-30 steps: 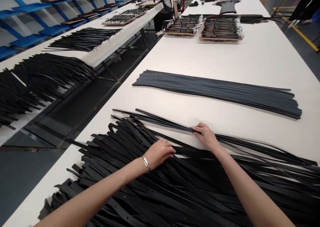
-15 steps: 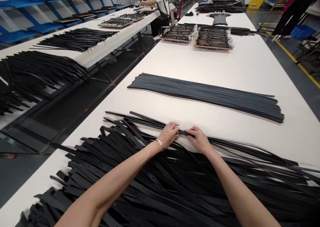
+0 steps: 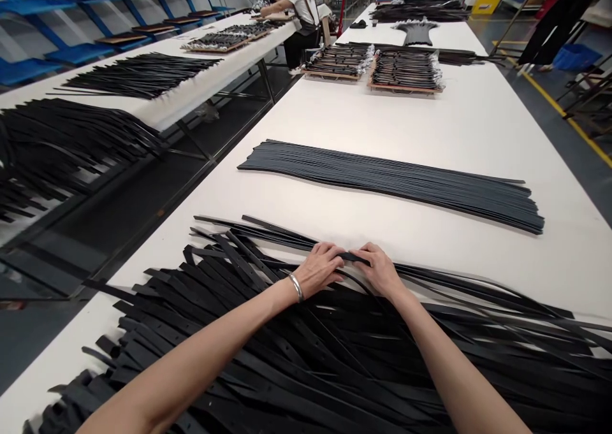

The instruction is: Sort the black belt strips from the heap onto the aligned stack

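A big loose heap of black straps (image 3: pixel 296 351) covers the near end of the white table (image 3: pixel 430 122). My left hand (image 3: pixel 319 269), with a silver bracelet on the wrist, and my right hand (image 3: pixel 380 269) sit side by side at the heap's far edge. The fingers of both are curled round one black strap (image 3: pixel 352 256) that runs across the top of the heap. A few single straps fan out to the left beyond the hands.
A neat flat row of dark grey straps (image 3: pixel 392 180) lies across the table's middle. Two wooden boards stacked with straps (image 3: pixel 373 65) stand farther back. A second table at left carries more strap piles (image 3: pixel 138 74). A person (image 3: pixel 300 7) works at the far end.
My left hand moved up from the heap's middle to the far edge beside my right hand. Both hands now close on the same strap, nearer to each other.
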A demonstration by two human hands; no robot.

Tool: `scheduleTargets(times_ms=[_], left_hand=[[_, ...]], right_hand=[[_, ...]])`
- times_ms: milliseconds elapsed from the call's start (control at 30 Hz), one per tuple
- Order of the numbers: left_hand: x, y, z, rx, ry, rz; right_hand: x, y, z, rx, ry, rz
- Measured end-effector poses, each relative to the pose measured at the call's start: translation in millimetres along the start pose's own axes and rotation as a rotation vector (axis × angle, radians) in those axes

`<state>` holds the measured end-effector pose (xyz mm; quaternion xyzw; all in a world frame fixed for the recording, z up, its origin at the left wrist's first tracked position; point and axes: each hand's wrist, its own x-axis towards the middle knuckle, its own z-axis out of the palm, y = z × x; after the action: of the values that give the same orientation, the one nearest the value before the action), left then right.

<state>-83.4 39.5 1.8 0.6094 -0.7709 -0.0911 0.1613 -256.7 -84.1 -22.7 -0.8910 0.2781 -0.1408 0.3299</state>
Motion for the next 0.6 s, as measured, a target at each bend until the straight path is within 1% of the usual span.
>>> scheduleTargets(times_ms=[67,133,200,267,333,400,433,500,567,600], left_hand=[[-4.2,-5.5,3.1,-0.002,0.010,-0.020],[-6.2,-14.5,7.3,-0.031,0.069,-0.073],[-3.7,-25.0,11.7,-0.090,0.161,-0.167],[1.9,-34.2,15.1,-0.144,0.232,-0.275],[7.3,-40.2,16.5,-0.156,0.232,-0.335],[10.3,-42.9,16.2,-0.141,0.194,-0.340],[10.8,-43.3,15.7,-0.135,0.178,-0.337],[10.7,-43.5,15.2,-0.135,0.159,-0.340],[10.3,-43.5,15.5,-0.139,0.150,-0.349],[10.3,-43.6,16.0,-0.141,0.146,-0.352]], right_hand=[[-0.5,1.2,0.0,-0.002,-0.002,0.000],[-1.6,1.1,-0.3,-0.014,0.004,-0.001],[-3.0,-2.5,-0.7,-0.033,0.014,-0.022],[-4.3,-9.4,-1.2,-0.083,0.024,-0.071],[-7.1,-14.8,-3.3,-0.174,0.004,-0.139],[-15.9,-10.4,-11.2,-0.281,-0.051,-0.189],[-24.5,-2.2,-19.0,-0.329,-0.088,-0.199],[-52.3,27.5,-44.8,-0.398,-0.151,-0.173],[-91.5,68.8,-83.7,-0.436,-0.172,-0.096],[-112.1,89.5,-106.2,-0.453,-0.129,-0.038]])
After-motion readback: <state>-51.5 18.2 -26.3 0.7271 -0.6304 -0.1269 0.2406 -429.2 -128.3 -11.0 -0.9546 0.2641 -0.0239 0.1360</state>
